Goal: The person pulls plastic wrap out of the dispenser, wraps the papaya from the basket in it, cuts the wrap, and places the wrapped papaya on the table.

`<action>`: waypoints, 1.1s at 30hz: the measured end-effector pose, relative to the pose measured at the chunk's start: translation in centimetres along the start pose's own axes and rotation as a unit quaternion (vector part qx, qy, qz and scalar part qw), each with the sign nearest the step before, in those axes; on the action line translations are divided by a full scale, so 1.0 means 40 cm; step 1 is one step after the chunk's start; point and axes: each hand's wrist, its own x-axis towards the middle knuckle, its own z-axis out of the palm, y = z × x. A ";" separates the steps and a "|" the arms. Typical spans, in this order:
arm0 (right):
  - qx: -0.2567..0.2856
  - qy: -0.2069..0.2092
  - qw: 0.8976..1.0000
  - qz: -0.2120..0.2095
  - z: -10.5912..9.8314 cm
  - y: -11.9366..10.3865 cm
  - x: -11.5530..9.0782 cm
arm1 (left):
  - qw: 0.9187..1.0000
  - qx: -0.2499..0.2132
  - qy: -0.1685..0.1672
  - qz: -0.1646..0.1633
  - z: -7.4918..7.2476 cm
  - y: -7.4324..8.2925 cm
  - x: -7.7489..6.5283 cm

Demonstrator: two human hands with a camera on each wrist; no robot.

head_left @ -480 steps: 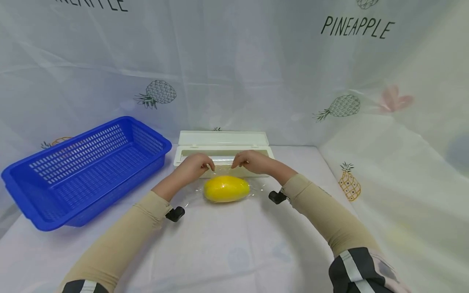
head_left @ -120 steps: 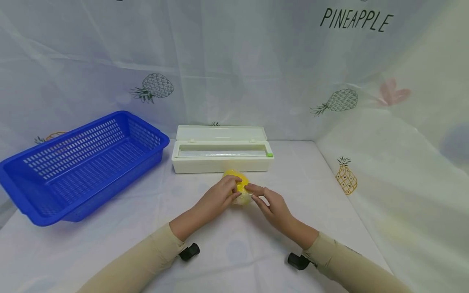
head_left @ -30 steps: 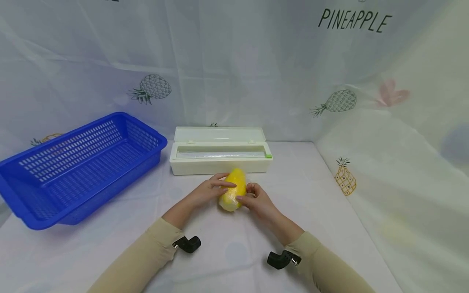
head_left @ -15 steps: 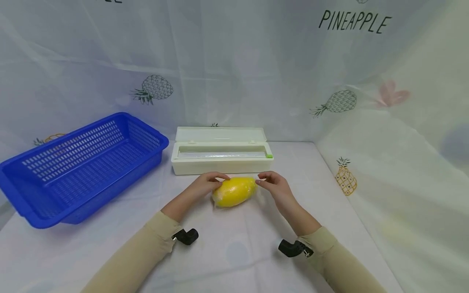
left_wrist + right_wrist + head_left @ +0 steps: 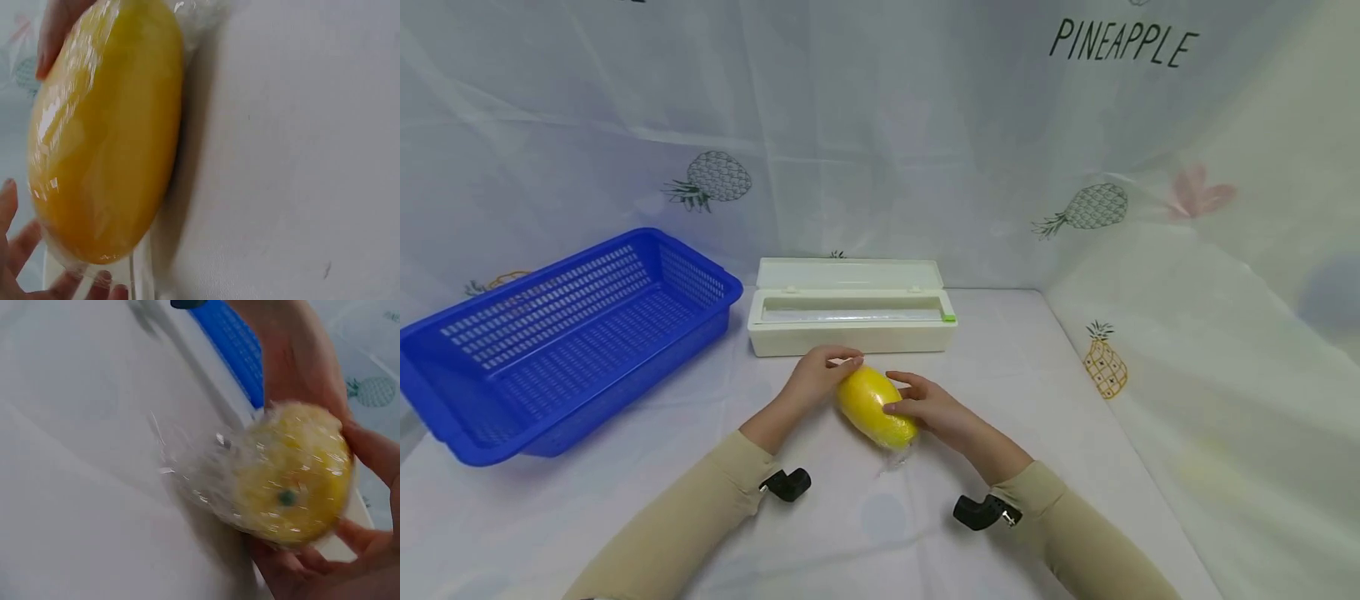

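Note:
A yellow oval fruit (image 5: 867, 400) in clear cling film lies tilted between my two hands, its far end to the left. My left hand (image 5: 812, 377) curls its thumb and fingers about that far end; in the left wrist view, film there lies against its fingertips (image 5: 65, 284). Holding the near half from the right, my right hand (image 5: 942, 414) has its thumb on top. Loose crumpled film (image 5: 897, 458) sticks out from the near end. The right wrist view shows this end with folded film (image 5: 206, 469) and a small green spot.
Just behind the hands stands a white cling film dispenser (image 5: 850, 340), lid raised, with a roll inside and a green piece at its right end. A blue perforated basket (image 5: 587, 350) sits at the left. A pineapple-print sheet (image 5: 880, 167) hangs at the back.
Over the last second the fruit has been turned, its loose film end now towards the near right. My left hand has shifted to the far end, my right hand to the near half.

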 end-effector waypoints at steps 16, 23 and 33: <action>0.029 0.135 0.988 -0.065 0.114 -0.014 0.009 | 0.998 0.043 -0.032 0.028 -0.030 -0.003 0.012; -0.137 0.181 0.948 -0.225 0.128 -0.013 -0.054 | 0.998 0.046 -0.041 0.003 -0.039 -0.003 0.032; -0.517 0.158 0.754 -0.374 0.181 -0.003 -0.065 | 0.999 0.034 -0.021 -0.017 -0.025 0.019 0.033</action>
